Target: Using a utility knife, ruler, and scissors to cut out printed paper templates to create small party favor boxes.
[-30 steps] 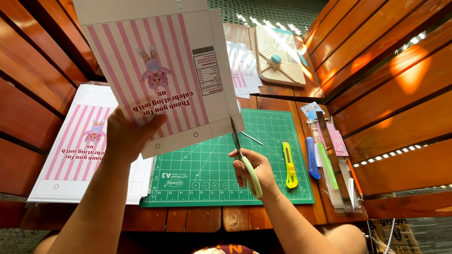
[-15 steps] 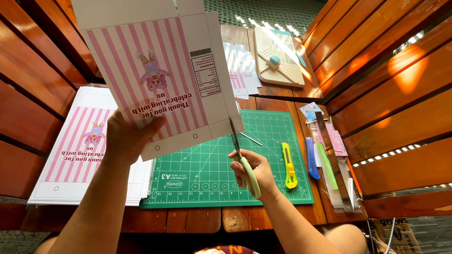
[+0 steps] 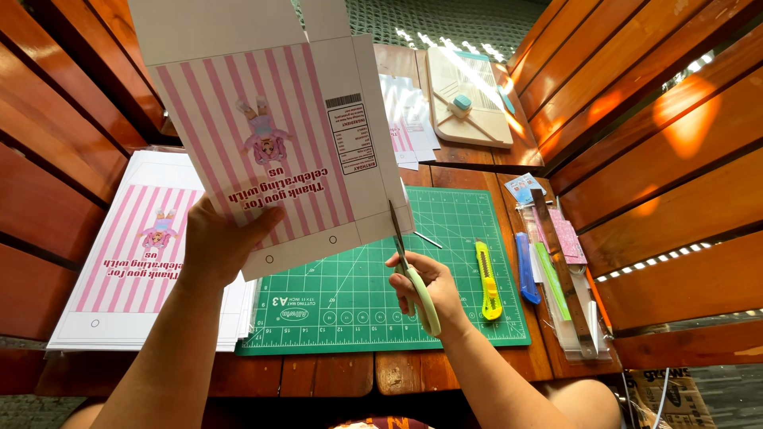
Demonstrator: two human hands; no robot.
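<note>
My left hand holds up a printed sheet with pink and white stripes and a small cartoon figure, gripping it by its lower edge above the table. My right hand grips scissors with light green handles. Their blades point up and meet the sheet's right-hand lower edge. Both hands hover over a green cutting mat.
A stack of matching striped sheets lies left of the mat. A yellow utility knife, a blue knife, rulers and packets lie at the right. A paper trimmer sits at the back. Wooden slatted walls flank both sides.
The sheet has shifted slightly lower and to the right in my left hand. The scissors stay at its edge.
</note>
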